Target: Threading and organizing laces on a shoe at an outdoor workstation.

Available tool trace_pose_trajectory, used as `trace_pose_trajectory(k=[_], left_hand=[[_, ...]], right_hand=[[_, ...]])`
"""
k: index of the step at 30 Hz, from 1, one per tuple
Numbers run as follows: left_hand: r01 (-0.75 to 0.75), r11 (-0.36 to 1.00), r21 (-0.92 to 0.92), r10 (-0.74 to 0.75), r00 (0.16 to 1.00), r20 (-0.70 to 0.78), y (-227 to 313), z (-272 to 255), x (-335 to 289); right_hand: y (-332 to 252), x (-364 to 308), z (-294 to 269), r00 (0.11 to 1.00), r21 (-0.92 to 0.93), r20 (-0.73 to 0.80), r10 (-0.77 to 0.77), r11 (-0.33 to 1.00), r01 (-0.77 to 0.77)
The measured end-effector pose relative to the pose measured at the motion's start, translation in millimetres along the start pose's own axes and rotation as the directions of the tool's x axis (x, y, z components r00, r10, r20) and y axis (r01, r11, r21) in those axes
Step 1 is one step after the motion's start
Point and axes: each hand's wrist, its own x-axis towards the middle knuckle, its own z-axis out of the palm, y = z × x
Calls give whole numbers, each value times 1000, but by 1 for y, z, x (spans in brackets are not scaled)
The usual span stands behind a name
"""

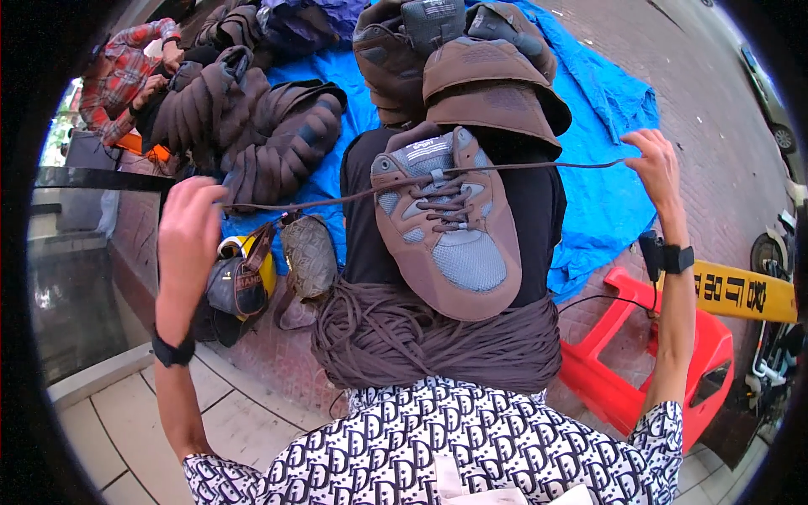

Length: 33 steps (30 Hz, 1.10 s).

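Across my lap lies a brown and grey shoe upper (495,240), toe toward me, its lower eyelets laced in a criss-cross. A dark brown shoelace (328,200) runs from its upper eyelets out to both sides, pulled nearly straight. My left hand (187,231), slightly blurred, pinches the left end. The right end is pinched between the fingers of my right hand (652,164), raised a little higher. Against my waist rests a thick bundle of brown shoelaces (438,345).
Stacked brown uppers (497,76) stand beyond my knees on a blue tarp (602,227). More nested uppers (286,139) lie at left, near a co-worker in a plaid shirt (126,71). A red plastic stool (602,328) and a yellow sign (741,290) are at right; bags (307,252) sit at left.
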Motion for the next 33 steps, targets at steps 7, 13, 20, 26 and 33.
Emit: trace_pose_trajectory(k=[7, 13, 20, 26, 33], left_hand=[[-530, 722, -446, 543, 832, -109, 155, 51, 33], [-569, 755, -325, 638, 753, 164, 162, 115, -14], [-489, 581, -650, 635, 773, -14, 151, 102, 8], [109, 901, -421, -137, 990, -36, 95, 82, 8], [104, 853, -512, -53, 992, 114, 78, 109, 10]], right_hand=[[-175, 60, -20, 843, 575, -318, -433, 620, 535], [-184, 56, 31, 828, 338, -295, -477, 758, 557], [-173, 58, 32, 875, 444, -283, -394, 755, 483], [-145, 12, 29, 985, 650, -138, -107, 740, 171], [-149, 20, 41, 937, 264, -103, -334, 899, 350]])
